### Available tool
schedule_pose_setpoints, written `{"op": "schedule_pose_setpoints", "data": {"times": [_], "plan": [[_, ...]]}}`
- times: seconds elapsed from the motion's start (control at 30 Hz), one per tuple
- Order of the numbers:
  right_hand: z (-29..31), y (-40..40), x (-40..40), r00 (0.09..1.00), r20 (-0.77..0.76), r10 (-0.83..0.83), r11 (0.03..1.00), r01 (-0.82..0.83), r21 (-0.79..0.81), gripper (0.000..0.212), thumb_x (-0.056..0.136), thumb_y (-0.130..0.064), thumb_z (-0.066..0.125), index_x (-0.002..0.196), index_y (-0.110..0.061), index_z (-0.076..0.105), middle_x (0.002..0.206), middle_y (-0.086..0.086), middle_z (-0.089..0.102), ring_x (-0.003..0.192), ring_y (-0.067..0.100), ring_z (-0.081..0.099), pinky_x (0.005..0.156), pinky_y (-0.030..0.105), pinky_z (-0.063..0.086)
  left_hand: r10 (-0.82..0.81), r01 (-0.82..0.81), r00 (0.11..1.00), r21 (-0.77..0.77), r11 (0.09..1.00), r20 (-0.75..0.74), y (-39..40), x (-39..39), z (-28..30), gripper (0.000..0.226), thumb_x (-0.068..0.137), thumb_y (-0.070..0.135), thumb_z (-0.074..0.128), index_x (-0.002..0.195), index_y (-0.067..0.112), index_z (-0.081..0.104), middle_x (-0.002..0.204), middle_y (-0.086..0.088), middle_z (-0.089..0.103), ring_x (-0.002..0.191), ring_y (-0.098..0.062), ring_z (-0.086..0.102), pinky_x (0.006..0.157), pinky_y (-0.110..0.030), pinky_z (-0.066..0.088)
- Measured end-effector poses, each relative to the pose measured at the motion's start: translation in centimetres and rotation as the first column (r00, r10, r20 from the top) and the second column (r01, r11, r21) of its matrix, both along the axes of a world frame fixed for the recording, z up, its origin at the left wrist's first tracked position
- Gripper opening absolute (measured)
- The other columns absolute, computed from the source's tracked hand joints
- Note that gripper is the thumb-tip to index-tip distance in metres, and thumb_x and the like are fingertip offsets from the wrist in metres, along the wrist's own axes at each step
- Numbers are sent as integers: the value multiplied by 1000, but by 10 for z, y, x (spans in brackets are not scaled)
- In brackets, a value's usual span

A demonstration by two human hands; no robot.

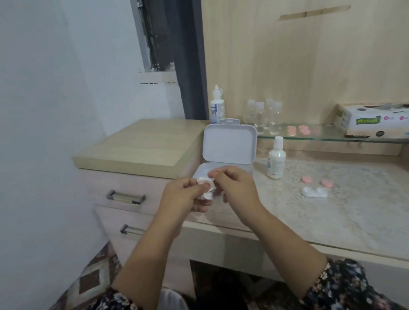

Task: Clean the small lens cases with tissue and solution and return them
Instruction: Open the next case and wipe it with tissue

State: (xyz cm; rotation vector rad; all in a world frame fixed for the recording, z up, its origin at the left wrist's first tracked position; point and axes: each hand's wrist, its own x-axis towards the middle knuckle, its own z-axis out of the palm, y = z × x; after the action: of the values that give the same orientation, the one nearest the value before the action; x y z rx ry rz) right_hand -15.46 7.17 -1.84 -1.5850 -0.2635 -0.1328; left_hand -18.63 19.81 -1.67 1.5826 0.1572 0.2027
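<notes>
Fingers of both our hands are curled in front of us, just off the near left corner of the desk (350, 216). Our left hand (184, 195) grips a small white lens case (206, 187) wrapped partly in tissue, and the fingers of our right hand (232, 184) pinch at its upper edge, though we cannot tell whether they hold tissue or the case itself. We judge that we hold it up in the air, not on the desk, so one hand can steady it while the other wipes round the wells.

Right behind our hands the white storage box (230, 148) sits open at the desk's left edge, lid upright, ready, we reckon, to take the cleaned cases back. A small white solution bottle (276, 161) stands just beside the box to the right, within easy reach. Further right, toward the middle of the desk, another white lens case (315, 192) lies with its two pink caps (307, 179) off and set apart beside it, probably so it can be wiped next.

On the glass shelf (331, 136) along the back edge sit more pink caps, some clear vials (266, 117) and a tissue box (379, 121); a taller bottle (217, 107) stands behind the storage box.
</notes>
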Motion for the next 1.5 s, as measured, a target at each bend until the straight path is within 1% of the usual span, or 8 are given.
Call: {"op": "schedule_pose_setpoints", "data": {"times": [0.17,0.33,0.63,0.77,0.9,1.03,1.33,1.5], "plan": [[-10,57,-16,990,4,142,988,-141,-64,21,87,-3,62,74,-18,68,66,-2,64,57,10,61,48,16,43,116,-116,993,39,992,4,53,-22,-4,4,82,2,66,79,1,68,72,-15,67,64,-26,68,55,-28,54],[-26,110,-31,975,-15,221,967,-221,-127,22,85,-7,66,75,-27,65,76,5,67,74,28,68,70,40,58,198,-195,979,66,979,-39,109,-43,-18,13,81,-4,62,89,-4,72,83,-27,68,69,-30,65,56,-25,54],[-78,175,-46,911,-194,364,898,-398,-186,20,91,-4,59,80,-20,62,72,0,63,58,12,62,69,35,58,254,-234,933,108,966,-253,175,-68,-65,8,83,-6,61,89,-6,67,90,-25,68,79,-33,69,61,-27,58],[-115,192,-44,888,-278,367,861,-437,-260,13,89,0,60,84,-12,64,77,6,63,62,15,60,62,27,54,239,-172,899,206,963,-366,190,-72,-100,15,89,-3,58,103,0,61,82,-10,61,69,-19,62,60,-25,57],[-154,201,-39,831,-416,368,778,-521,-352,22,91,-1,58,79,-19,62,83,8,65,66,16,61,63,30,52,319,-189,822,302,934,-472,197,-70,-140,11,85,-8,57,87,2,63,85,-17,65,73,-28,66,69,-38,60],[-182,204,-37,703,-628,333,782,-578,-233,13,89,2,61,87,-8,68,76,12,63,58,18,58,61,33,52,334,-157,774,348,924,-539,202,-69,-177,15,80,-7,62,78,8,61,93,-21,66,85,-33,68,73,-47,59],[-204,203,-35,597,-766,238,806,-562,-187,15,92,1,57,100,-9,65,78,6,61,62,15,55,53,26,42,314,14,745,485,874,-588,204,-61,-215,10,81,9,63,87,5,69,97,-13,69,92,-28,66,83,-38,57],[-207,198,-31,624,-752,212,810,-543,-223,24,91,1,57,113,-5,64,81,4,59,69,14,56,57,20,45,308,42,749,506,862,-587,206,-60,-213,10,84,9,62,85,2,68,86,-10,67,81,-21,62,67,-28,53]]}}
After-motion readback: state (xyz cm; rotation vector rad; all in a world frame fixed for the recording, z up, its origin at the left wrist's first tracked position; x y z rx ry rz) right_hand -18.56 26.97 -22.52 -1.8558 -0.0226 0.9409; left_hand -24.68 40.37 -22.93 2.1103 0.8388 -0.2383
